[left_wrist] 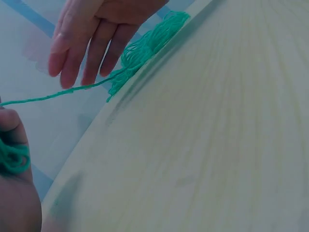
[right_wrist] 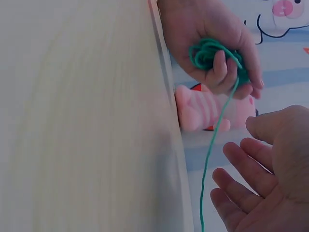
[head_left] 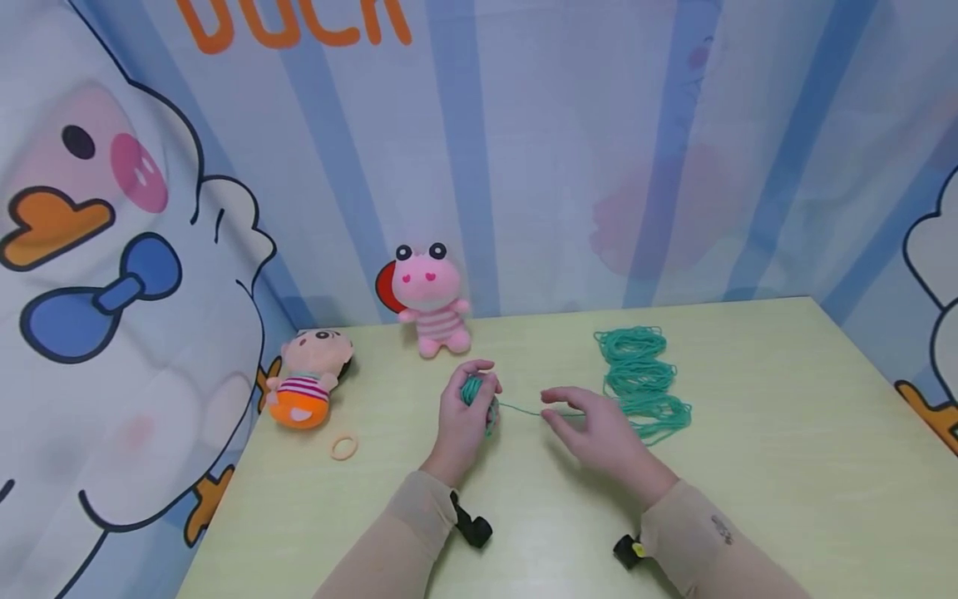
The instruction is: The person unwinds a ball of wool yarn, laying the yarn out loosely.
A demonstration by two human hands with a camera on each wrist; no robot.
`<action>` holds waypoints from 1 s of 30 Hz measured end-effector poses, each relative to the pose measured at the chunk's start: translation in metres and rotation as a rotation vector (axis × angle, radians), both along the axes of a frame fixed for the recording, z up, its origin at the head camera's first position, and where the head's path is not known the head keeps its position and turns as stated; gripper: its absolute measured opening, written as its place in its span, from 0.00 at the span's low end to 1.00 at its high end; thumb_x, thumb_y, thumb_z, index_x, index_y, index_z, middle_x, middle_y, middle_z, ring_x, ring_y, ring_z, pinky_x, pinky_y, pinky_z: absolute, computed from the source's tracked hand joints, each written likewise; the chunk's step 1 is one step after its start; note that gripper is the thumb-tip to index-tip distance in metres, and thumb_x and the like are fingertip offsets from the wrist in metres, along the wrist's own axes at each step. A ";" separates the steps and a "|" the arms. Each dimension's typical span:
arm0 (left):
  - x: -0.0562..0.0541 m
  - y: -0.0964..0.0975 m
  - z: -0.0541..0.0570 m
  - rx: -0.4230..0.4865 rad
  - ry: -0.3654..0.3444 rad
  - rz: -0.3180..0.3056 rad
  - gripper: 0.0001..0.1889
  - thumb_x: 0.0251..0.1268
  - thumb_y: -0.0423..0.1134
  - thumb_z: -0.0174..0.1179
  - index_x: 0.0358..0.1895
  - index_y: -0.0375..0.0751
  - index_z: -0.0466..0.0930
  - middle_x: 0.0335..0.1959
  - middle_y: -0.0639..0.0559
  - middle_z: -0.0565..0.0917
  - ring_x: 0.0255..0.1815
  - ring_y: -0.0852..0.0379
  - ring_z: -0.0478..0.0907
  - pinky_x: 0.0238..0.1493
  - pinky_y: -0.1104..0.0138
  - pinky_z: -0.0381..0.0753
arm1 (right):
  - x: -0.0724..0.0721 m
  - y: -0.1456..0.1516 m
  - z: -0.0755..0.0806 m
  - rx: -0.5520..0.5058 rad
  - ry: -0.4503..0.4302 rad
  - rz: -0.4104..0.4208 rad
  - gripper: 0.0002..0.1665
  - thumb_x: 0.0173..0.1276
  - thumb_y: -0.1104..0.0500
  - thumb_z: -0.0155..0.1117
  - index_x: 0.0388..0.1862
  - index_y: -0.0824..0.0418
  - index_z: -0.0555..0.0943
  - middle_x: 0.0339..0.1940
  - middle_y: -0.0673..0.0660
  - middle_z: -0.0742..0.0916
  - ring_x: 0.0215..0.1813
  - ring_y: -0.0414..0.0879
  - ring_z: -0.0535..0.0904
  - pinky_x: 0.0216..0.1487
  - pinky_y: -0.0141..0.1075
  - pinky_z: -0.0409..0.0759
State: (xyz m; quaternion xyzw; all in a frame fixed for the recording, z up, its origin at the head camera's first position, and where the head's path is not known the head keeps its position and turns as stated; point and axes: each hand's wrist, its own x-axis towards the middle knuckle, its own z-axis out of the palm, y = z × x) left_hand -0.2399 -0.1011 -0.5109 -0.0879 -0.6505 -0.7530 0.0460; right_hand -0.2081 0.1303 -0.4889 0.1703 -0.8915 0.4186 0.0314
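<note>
A wound bundle of green yarn sits in my left hand, whose fingers curl round it. From the bundle a single strand runs right, past my right hand, to a loose looped skein of green yarn on the table. My right hand has its fingers spread and relaxed beside the strand, with thumb and fingers apart. In the left wrist view its fingertips hang close to the strand; whether they touch it I cannot tell.
A pink plush toy sits at the table's back edge. A plush doll in orange shorts leans at the left, with a peach-coloured ring in front of it. A printed cloth backdrop stands behind.
</note>
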 end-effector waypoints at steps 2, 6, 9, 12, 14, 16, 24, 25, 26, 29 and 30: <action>0.000 0.000 0.000 0.020 -0.003 -0.018 0.11 0.88 0.41 0.57 0.64 0.46 0.77 0.42 0.51 0.83 0.23 0.61 0.73 0.24 0.72 0.77 | -0.002 -0.014 -0.001 0.008 -0.005 0.018 0.26 0.84 0.47 0.66 0.72 0.58 0.84 0.68 0.54 0.91 0.75 0.58 0.83 0.77 0.60 0.81; 0.001 0.000 -0.001 0.036 0.003 -0.041 0.10 0.88 0.39 0.57 0.64 0.45 0.77 0.41 0.50 0.82 0.23 0.62 0.73 0.24 0.72 0.77 | -0.004 -0.034 -0.001 0.010 0.000 0.033 0.25 0.84 0.50 0.67 0.72 0.60 0.84 0.62 0.55 0.93 0.70 0.56 0.87 0.74 0.57 0.84; 0.001 0.000 0.000 0.030 0.009 -0.044 0.10 0.88 0.38 0.57 0.64 0.45 0.77 0.41 0.52 0.82 0.24 0.62 0.74 0.25 0.72 0.78 | -0.004 -0.043 0.000 0.006 0.007 0.025 0.19 0.83 0.53 0.68 0.66 0.60 0.88 0.57 0.55 0.94 0.63 0.55 0.91 0.69 0.54 0.88; 0.001 0.000 0.000 0.025 0.013 -0.043 0.10 0.88 0.38 0.57 0.64 0.45 0.77 0.41 0.53 0.82 0.24 0.62 0.74 0.26 0.72 0.79 | -0.003 -0.046 0.001 0.002 0.029 0.007 0.12 0.82 0.56 0.69 0.58 0.58 0.92 0.52 0.53 0.95 0.59 0.52 0.93 0.65 0.52 0.90; 0.000 0.000 0.000 0.026 0.015 -0.041 0.10 0.88 0.37 0.57 0.64 0.44 0.76 0.41 0.53 0.82 0.24 0.61 0.74 0.26 0.71 0.78 | -0.003 -0.044 0.003 -0.008 0.038 -0.010 0.10 0.82 0.57 0.70 0.54 0.57 0.92 0.49 0.52 0.96 0.56 0.51 0.93 0.64 0.51 0.91; 0.000 0.000 0.000 0.022 0.011 -0.031 0.10 0.88 0.38 0.57 0.64 0.44 0.77 0.41 0.52 0.82 0.24 0.61 0.74 0.26 0.71 0.78 | -0.001 -0.040 0.005 -0.026 0.044 -0.027 0.10 0.82 0.57 0.69 0.54 0.58 0.92 0.45 0.50 0.96 0.53 0.49 0.93 0.61 0.51 0.91; 0.000 0.000 -0.001 -0.005 -0.012 0.039 0.11 0.86 0.41 0.61 0.63 0.48 0.79 0.42 0.47 0.83 0.23 0.60 0.75 0.28 0.71 0.81 | 0.002 -0.005 0.013 -0.132 0.090 -0.116 0.13 0.86 0.55 0.64 0.56 0.60 0.89 0.44 0.56 0.94 0.46 0.45 0.87 0.44 0.36 0.86; 0.000 0.000 -0.001 -0.007 -0.009 0.045 0.11 0.86 0.41 0.61 0.63 0.48 0.79 0.42 0.47 0.83 0.23 0.60 0.74 0.27 0.71 0.81 | 0.002 0.001 0.014 -0.147 0.096 -0.128 0.13 0.87 0.55 0.63 0.56 0.61 0.89 0.44 0.58 0.94 0.45 0.45 0.87 0.43 0.34 0.86; 0.000 0.000 -0.001 -0.007 -0.004 0.049 0.11 0.86 0.41 0.61 0.63 0.47 0.79 0.42 0.47 0.83 0.22 0.59 0.74 0.26 0.71 0.80 | 0.002 0.006 0.014 -0.161 0.100 -0.139 0.13 0.87 0.55 0.63 0.55 0.61 0.89 0.44 0.58 0.94 0.45 0.44 0.86 0.41 0.32 0.85; 0.000 0.000 0.000 -0.014 0.013 0.064 0.11 0.86 0.40 0.61 0.62 0.46 0.80 0.41 0.47 0.84 0.20 0.59 0.71 0.23 0.71 0.76 | 0.002 0.022 0.012 -0.190 0.120 -0.181 0.13 0.87 0.54 0.63 0.55 0.60 0.89 0.43 0.59 0.93 0.43 0.39 0.85 0.39 0.29 0.84; 0.000 0.000 0.000 -0.015 0.016 0.068 0.11 0.86 0.40 0.62 0.62 0.45 0.80 0.40 0.48 0.84 0.19 0.60 0.70 0.22 0.72 0.74 | 0.002 0.027 0.012 -0.200 0.128 -0.194 0.13 0.87 0.54 0.63 0.54 0.60 0.89 0.43 0.59 0.93 0.43 0.37 0.85 0.39 0.29 0.84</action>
